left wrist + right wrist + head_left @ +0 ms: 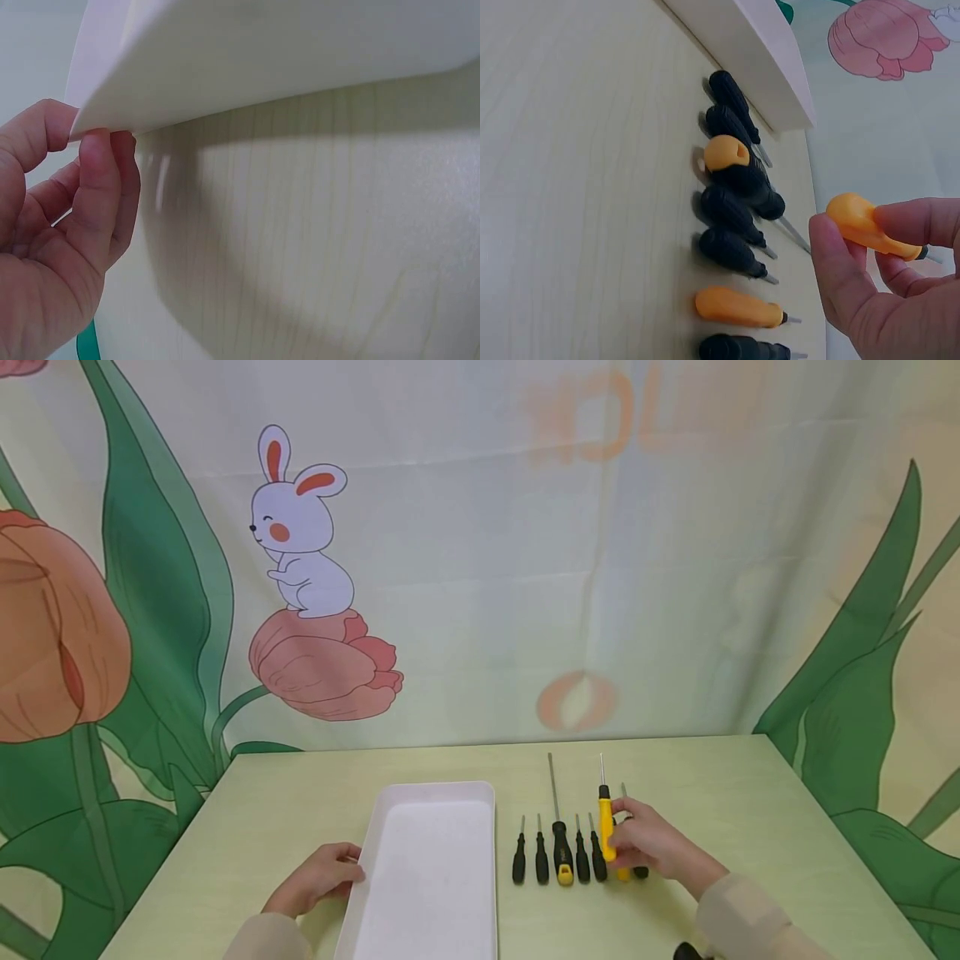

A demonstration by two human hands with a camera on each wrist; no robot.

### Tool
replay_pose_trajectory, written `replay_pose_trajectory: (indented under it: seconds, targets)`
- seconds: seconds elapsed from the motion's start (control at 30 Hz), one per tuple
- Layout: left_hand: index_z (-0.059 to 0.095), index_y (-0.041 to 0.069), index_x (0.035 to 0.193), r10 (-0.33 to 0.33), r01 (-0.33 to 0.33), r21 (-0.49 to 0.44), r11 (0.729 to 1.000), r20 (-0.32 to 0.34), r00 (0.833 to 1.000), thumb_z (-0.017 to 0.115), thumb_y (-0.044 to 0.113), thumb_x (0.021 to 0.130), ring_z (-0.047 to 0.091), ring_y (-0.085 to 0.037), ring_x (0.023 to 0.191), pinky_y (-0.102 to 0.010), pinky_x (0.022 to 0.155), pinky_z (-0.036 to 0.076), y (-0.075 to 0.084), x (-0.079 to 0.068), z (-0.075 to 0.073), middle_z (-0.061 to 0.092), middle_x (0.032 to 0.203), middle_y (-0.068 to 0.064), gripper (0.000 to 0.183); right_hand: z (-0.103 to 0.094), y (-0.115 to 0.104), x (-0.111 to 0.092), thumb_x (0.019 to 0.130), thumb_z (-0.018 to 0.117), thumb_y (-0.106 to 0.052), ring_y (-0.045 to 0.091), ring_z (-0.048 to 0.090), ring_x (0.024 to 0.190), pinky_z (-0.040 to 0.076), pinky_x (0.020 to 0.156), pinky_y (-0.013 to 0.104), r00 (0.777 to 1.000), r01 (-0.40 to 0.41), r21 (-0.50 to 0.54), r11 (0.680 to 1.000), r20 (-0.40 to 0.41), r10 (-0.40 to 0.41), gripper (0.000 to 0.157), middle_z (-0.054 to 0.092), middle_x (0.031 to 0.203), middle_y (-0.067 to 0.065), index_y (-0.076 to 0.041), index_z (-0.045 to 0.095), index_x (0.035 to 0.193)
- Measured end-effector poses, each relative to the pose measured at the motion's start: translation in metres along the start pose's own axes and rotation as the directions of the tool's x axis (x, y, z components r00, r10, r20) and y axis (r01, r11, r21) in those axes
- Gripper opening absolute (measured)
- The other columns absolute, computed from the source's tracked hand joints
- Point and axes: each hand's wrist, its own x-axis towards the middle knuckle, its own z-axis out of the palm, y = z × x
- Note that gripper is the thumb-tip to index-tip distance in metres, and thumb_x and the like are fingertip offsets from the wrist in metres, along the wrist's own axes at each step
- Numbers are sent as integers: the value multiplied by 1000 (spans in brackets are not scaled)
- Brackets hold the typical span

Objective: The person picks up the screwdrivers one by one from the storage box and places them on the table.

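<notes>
In the head view my left hand [321,878] pinches the left side of a white tray [491,860]. The left wrist view shows thumb and fingers at the tray's edge. My right hand [651,843] holds a yellow-handled screwdriver [607,831] with a black collar, its thin shaft pointing away; the right wrist view shows the fingertips around its handle [853,217], raised off the table. Below it lies a second yellow screwdriver [739,307], mostly covered by the hand in the head view. A large black screwdriver [559,843] with a yellow end lies among smaller black screwdrivers [542,864].
The screwdrivers lie side by side on the pale wood-grain table [720,793], right of the tray. Another black screwdriver [742,349] is at the row's right end. A black object [686,952] shows at the bottom edge. Behind hangs a printed curtain [465,610].
</notes>
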Motion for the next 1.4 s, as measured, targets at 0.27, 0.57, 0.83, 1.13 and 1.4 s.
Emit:
replay_pose_trajectory:
  seconds: [0.27,0.57,0.83,1.13,1.4]
  targets:
    - [48,-14,104,-5,6,19,1000,-13,1000,54,-3,72,54,-12,65,-27,59,48,-1,2,0,57,80,-8,34,-15,2,1,74,50,5,19,53,61,51,57,29,1000,-11,-5,1000,-23,11,49,50,84,13,-1,33,120]
    - [48,-13,104,-10,10,12,1000,-12,1000,54,-3,72,54,-12,66,-27,60,48,-1,2,0,57,80,-7,35,-32,7,4,74,49,5,18,53,60,51,57,28,999,-28,-33,999,-29,27,51,50,84,12,0,31,122]
    - [49,-12,104,-21,21,9,1000,-17,1000,55,-2,71,54,-12,65,-27,60,49,2,-1,0,57,81,-8,35,-43,15,9,74,49,6,17,49,55,50,55,27,998,-53,-39,998,-27,52,51,46,79,9,1,30,121]
    - [50,-11,104,-28,28,17,999,-36,999,55,-2,71,54,-12,65,-27,59,48,2,0,1,57,80,-8,34,-53,26,15,74,49,6,18,50,59,50,56,28,994,-105,-31,994,-45,104,52,45,81,11,0,30,121]
    - [51,-10,103,-35,36,26,999,-56,998,55,-2,71,54,-13,66,-27,59,47,1,1,1,57,80,-8,34,-57,32,18,74,48,8,18,50,62,51,57,28,983,-178,-16,984,-46,178,49,44,83,11,1,31,119]
